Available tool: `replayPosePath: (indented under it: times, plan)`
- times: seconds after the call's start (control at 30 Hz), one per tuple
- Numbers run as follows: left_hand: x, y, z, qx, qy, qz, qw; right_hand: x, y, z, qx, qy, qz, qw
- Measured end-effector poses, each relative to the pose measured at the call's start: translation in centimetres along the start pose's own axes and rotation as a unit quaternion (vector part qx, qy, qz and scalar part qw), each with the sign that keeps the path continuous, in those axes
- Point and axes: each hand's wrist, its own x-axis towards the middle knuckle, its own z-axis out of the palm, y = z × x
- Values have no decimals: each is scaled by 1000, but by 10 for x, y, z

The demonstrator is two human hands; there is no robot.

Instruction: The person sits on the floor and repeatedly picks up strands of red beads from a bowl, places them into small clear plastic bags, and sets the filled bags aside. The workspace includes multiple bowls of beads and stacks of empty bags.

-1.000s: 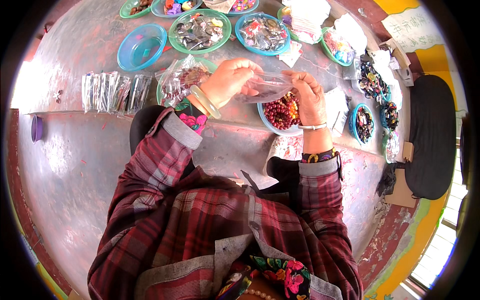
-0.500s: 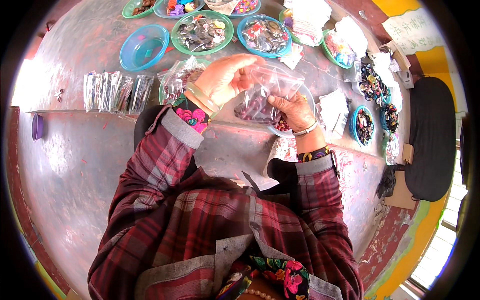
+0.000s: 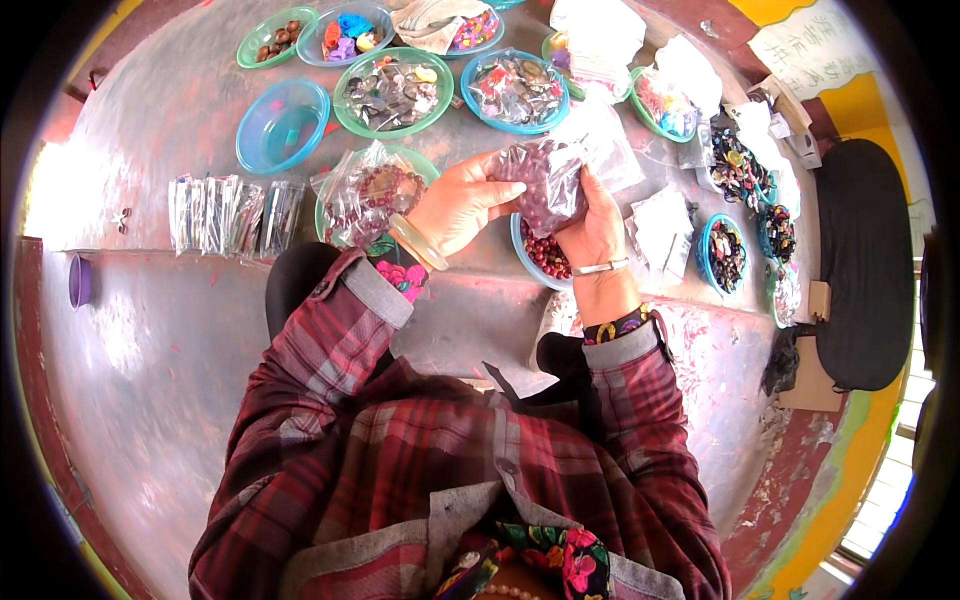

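Observation:
A clear plastic bag of dark purplish-red beads (image 3: pixel 543 188) is gripped between my two hands, over the ledge. My left hand (image 3: pixel 458 208) pinches its left side, thumb lying on the front. My right hand (image 3: pixel 598 225) holds the right side, thumb along the edge and the fingers partly hidden behind. The bag's upper part (image 3: pixel 607 150) stretches away to the upper right. Just below the bag, partly covered by it and my right hand, is a light-blue bowl of loose red beads (image 3: pixel 545 255). Left of my left hand, a green basin (image 3: pixel 428 163) holds dark red bead strings in clear bags.
Several packets (image 3: pixel 235 215) lie in a row at left. Behind stand an empty blue basin (image 3: pixel 246 128), a green basin of bagged trinkets (image 3: pixel 392 92) and a blue one (image 3: pixel 515 90). White papers (image 3: pixel 660 230) and a small blue bowl of dark beads (image 3: pixel 722 255) are at right.
Both hands have turned the bag; its bead-filled part is now raised between my fingers and its top points away. My left hand has come lower, onto the bag's side. The view has shifted slightly.

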Motion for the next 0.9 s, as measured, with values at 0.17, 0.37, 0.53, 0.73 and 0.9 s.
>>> replayPosePath:
  times: [0.17,0.37,0.53,0.73,0.9]
  plan:
    - [0,4,-1,13,54,1,998,-9,-3,12,-59,-26,-6,998]
    - [0,4,-7,153,91,51,983,-6,6,5,-54,-38,1,998]
    - [-2,9,-2,228,87,106,964,-8,12,7,-50,-45,20,998]
    - [-17,30,19,321,49,84,942,-12,14,14,34,-82,15,996]
    - [-12,24,2,473,109,103,868,3,33,-8,58,23,31,998]
